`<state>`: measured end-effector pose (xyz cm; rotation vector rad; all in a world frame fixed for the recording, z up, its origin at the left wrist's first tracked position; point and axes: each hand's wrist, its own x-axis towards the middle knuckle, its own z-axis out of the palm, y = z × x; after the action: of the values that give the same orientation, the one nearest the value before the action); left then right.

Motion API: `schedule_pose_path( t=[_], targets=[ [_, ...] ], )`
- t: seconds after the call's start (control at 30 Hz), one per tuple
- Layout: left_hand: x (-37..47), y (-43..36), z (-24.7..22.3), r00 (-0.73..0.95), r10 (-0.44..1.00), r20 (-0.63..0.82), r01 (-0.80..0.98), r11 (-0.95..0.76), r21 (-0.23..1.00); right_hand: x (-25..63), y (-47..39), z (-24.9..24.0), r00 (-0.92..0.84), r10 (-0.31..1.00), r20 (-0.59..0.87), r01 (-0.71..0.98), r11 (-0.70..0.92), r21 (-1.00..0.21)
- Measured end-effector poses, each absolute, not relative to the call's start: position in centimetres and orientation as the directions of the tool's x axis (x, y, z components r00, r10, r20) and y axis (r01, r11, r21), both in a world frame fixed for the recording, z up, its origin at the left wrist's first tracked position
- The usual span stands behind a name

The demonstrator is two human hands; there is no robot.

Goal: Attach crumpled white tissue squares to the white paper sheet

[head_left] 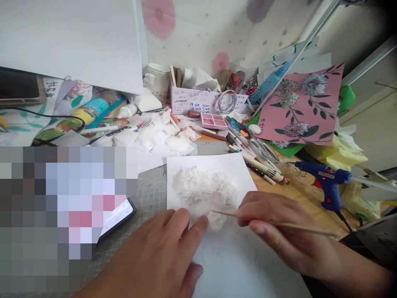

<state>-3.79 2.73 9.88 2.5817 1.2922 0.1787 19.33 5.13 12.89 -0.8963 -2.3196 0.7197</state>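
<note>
My right hand (pixel 276 223) grips a thin wooden stick (pixel 305 229). The stick's pointed tip rests at a thin piece of white tissue paper (pixel 217 221). With the index finger stretched out, my left hand (pixel 167 244) touches the tissue's left side, and nothing shows in its grasp. Just beyond the tissue, ruffled white paper clusters (pixel 194 180) lie on a white sheet of paper (pixel 245 169). Whether the tissue is stuck to the sheet, I cannot tell.
A grey cutting mat (pixel 149 192) lies beneath the sheet. A phone (pixel 119 217) sits at left. Crumpled tissue (pixel 155 134), pens (pixel 257 165), scissors (pixel 262 147) and a blue glue gun (pixel 328 180) surround the work. A pink flower picture (pixel 310 107) leans at back right.
</note>
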Motion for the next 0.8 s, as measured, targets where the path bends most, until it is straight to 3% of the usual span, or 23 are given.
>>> schedule_pose_path(
  t=[0.13, 0.43, 0.67, 0.8],
  targets=[
    [-3.9, 2.7, 9.8, 0.599, 0.801, 0.01, 0.766, -0.576, 0.285, 20.0, 4.8, 13.6, -0.533, 0.799, 0.278, 0.489, 0.56, -0.669],
    [-4.3, 2.8, 9.2, 0.604, 0.796, 0.046, 0.742, -0.583, 0.331, 19.6, 4.7, 12.5, -0.585, 0.758, 0.288, 0.446, 0.597, -0.667],
    [-4.4, 2.8, 8.8, 0.598, 0.796, 0.097, 0.727, -0.589, 0.355, 19.5, 4.0, 12.8, -0.7, 0.664, 0.263, 0.42, 0.681, -0.599],
    [-4.4, 2.8, 8.7, 0.611, 0.787, 0.087, 0.72, -0.598, 0.353, 19.7, 4.2, 13.6, -0.668, 0.678, 0.306, 0.444, 0.694, -0.567]
  ],
)
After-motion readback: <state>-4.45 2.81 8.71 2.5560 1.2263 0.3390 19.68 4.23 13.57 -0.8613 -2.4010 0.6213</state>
